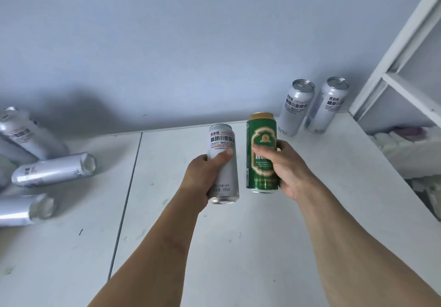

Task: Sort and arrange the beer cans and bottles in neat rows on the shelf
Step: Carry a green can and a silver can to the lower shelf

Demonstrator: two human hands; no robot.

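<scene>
Head view: left hand (207, 170) wrapped round a silver wheat-beer can (223, 163), thumb across its front, can upright and lifted over the middle of the white table (238, 247). Right hand (284, 166) grips a green can (262, 152), also upright, just beside the silver one but not touching. Two more silver cans (295, 108) (328, 106) stand side by side at the table's far right corner, against the wall. Several silver cans lie tipped over at the left edge, one (53, 169) with its base showing. White shelf frame (405, 51) rises beyond the right edge.
</scene>
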